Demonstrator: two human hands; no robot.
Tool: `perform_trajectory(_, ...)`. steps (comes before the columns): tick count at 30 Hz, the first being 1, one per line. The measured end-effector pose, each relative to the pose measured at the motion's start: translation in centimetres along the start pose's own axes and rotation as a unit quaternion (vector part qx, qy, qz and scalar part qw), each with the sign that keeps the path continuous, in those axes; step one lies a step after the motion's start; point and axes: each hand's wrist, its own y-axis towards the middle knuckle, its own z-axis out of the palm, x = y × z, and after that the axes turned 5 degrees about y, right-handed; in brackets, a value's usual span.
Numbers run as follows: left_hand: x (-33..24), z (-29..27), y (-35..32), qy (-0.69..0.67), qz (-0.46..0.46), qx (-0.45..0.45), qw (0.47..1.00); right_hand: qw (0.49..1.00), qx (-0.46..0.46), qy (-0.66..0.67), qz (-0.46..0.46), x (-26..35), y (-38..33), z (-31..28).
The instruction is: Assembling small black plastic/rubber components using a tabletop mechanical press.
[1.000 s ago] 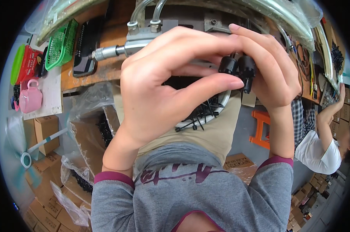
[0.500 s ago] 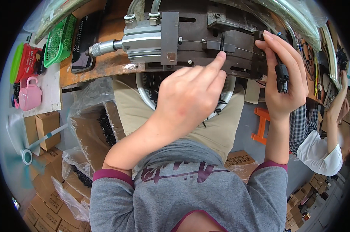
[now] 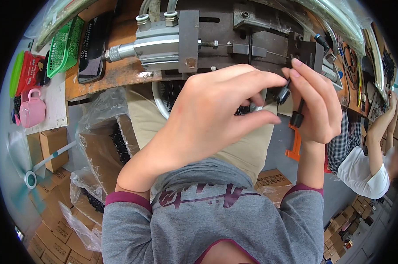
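Observation:
My right hand point(image 3: 317, 103) pinches a small black plastic part point(image 3: 284, 94) between thumb and fingertips. A second black part with a round end point(image 3: 297, 119) hangs within the same hand, against the curled fingers. My left hand point(image 3: 221, 108) reaches across from the left, thumb and forefinger spread on either side of the pinched part's near end. It appears to hold nothing; its other fingers are partly hidden. Beyond the hands lies a dark metal fixture point(image 3: 225, 33). A thin black piece point(image 3: 250, 50) stands across its grey sliding block point(image 3: 259, 50).
A silver air cylinder point(image 3: 157, 49) with hoses is mounted left of the fixture. A phone point(image 3: 92, 66), a green basket point(image 3: 63, 46) and a pink cup point(image 3: 32, 108) lie farther left. A round container point(image 3: 158, 103) sits on my lap. Another person point(image 3: 368, 169) works at the right.
My left hand has left the black piece on the block and moved right, opening beside my right hand. The right hand has drawn nearer me. The cylinder's threaded rod now sticks out.

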Motion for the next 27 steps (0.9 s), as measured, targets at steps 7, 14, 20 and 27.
perform_trajectory(7,-0.2,-0.8,-0.3,0.057,0.061,-0.042,0.996,0.998,0.006,-0.018,0.059,1.0,1.1,0.4)
perform_trajectory(14,1.1,2.0,-1.9,0.312,0.061,-0.027,0.948,0.961,-0.024,0.242,0.132,0.1,-1.0,-0.2)
perform_trajectory(20,1.3,1.7,-0.4,0.367,0.073,-0.007,0.927,0.951,-0.028,0.242,0.190,1.6,-1.2,0.1)
perform_trajectory(27,1.8,0.7,-1.2,0.276,0.130,-0.060,0.951,0.979,0.039,0.073,0.186,2.7,-0.6,-0.8)
